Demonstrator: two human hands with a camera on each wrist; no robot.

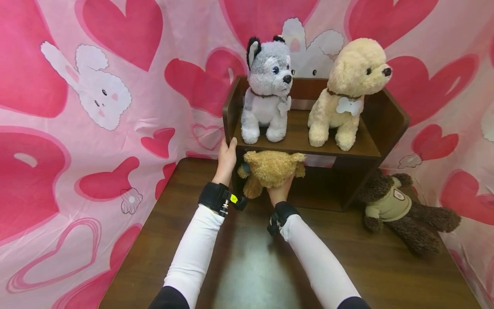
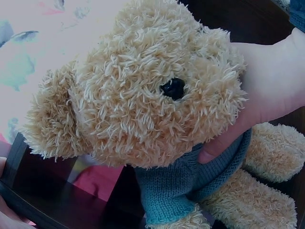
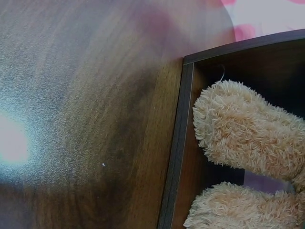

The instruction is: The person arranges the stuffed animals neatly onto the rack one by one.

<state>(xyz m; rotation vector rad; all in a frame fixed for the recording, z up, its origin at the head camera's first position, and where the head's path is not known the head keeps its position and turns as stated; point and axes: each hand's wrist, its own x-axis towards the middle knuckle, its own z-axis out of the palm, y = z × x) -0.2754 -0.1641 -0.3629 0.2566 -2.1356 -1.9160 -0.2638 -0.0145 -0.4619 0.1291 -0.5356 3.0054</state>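
Note:
My right hand [image 1: 281, 191] grips a light-brown teddy bear [image 1: 270, 169] by its body, at the lower compartment of a dark wooden shelf [image 1: 297, 133]. In the left wrist view the right thumb presses on the bear's blue knitted sweater [image 2: 221, 174], just under its fluffy head. The bear's legs [image 3: 248, 129] reach inside the compartment in the right wrist view; the right hand is out of that frame. My left hand [image 1: 225, 163] holds the front edge of the shelf's left side panel, thumb pointing up, its other fingers mostly hidden.
On the upper board sit a grey-white plush husky [image 1: 266, 90] and a cream plush dog [image 1: 347, 94]. A dark-brown bear in a light sweater [image 1: 401, 210] lies right of the shelf on the wooden table [image 1: 162, 240]. A pink heart-patterned cloth [image 1: 146, 98] hangs behind.

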